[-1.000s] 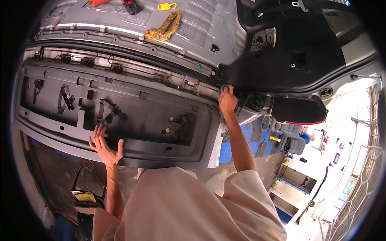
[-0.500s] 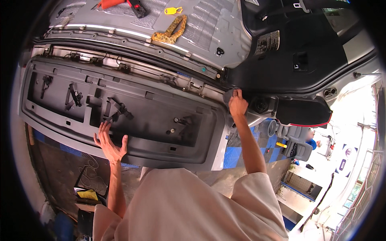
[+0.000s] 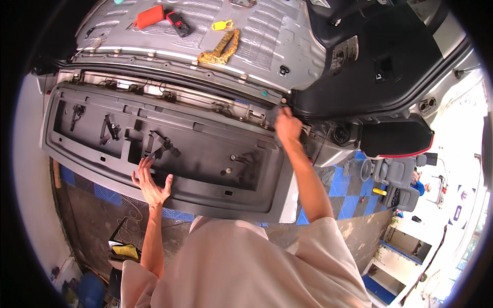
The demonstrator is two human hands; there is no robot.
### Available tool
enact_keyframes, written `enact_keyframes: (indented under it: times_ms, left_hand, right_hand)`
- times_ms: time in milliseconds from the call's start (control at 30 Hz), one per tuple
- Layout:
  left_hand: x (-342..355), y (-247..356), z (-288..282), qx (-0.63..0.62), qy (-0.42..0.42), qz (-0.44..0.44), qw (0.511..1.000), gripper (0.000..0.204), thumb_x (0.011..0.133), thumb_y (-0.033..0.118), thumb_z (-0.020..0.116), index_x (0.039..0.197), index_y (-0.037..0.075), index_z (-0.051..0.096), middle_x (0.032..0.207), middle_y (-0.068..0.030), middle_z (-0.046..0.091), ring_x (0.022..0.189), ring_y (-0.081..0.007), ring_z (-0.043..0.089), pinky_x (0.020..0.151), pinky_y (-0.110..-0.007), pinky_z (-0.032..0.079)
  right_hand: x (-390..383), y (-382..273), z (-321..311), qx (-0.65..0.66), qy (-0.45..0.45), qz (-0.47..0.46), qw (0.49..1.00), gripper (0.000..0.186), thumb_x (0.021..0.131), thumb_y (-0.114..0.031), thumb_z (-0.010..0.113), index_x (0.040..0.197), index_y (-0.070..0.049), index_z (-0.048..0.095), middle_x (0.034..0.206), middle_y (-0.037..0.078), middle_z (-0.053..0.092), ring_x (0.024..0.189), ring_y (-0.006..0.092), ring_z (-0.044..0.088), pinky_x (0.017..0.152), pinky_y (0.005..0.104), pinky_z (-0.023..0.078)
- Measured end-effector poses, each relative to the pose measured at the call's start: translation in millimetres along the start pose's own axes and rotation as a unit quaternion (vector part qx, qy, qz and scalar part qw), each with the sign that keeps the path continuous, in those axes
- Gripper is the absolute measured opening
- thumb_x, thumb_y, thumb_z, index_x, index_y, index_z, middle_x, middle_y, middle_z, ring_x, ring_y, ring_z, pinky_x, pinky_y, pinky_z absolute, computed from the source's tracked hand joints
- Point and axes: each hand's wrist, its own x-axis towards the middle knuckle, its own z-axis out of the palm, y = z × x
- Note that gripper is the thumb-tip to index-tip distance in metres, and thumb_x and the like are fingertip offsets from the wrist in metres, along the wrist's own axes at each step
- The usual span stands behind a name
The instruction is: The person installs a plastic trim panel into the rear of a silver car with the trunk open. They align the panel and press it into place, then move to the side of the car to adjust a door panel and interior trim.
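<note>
A lowered vehicle tailgate with a grey plastic inner panel (image 3: 205,201) spans the space before me. My left hand (image 3: 153,187) rests on the panel's near rim, fingers spread and empty. A black strap with a buckle (image 3: 163,146) lies in the recess just beyond those fingertips. At the panel's far right corner, my right hand (image 3: 288,126) is closed on a dark grey cloth (image 3: 272,117), pressed near the gap between tailgate and body. Most of the cloth is hidden under the hand. A metal latch (image 3: 251,115) sits just left of it.
On the bare metal cargo floor (image 3: 303,56) lie an orange-red pouch (image 3: 150,17), a black-and-red device (image 3: 178,24), a yellow tag-like piece (image 3: 222,24) and a mottled golden-brown strip (image 3: 220,49). Black side trim (image 3: 354,87) rises at right. Grey seats (image 3: 395,174) stand on blue-and-black floor tiles.
My right hand has moved the cloth left along the tailgate's far edge, toward the latch. My left hand stays on the near rim. The whole view has shifted slightly.
</note>
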Motion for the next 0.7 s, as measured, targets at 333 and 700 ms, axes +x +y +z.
enact_keyframes:
  times_ms: [333,700]
  left_hand:
    - [0,6,0,0.021,0.031,0.004,0.999,0.087,0.082,0.073,0.071,0.136,0.007,0.059,0.145,-0.0114,0.059,0.146,-0.0316,0.049,0.122,-0.06,0.018]
    - [-3,5,4,0.039,0.034,0.005,0.999,0.079,0.082,0.063,0.076,0.135,0.007,0.06,0.145,-0.0124,0.059,0.144,-0.0322,0.05,0.12,-0.06,0.021]
  right_hand:
    - [-1,-11,12,0.139,0.092,-0.007,0.986,0.031,0.089,-0.017,0.07,0.118,-0.005,0.073,0.133,0.009,0.068,0.091,0.0383,0.075,0.079,0.0492,0.06]
    - [49,-92,18,0.195,0.04,-0.083,0.976,0.029,0.093,-0.02,0.062,0.121,-0.013,0.068,0.128,0.009,0.07,0.088,0.0402,0.075,0.082,0.0539,0.059]
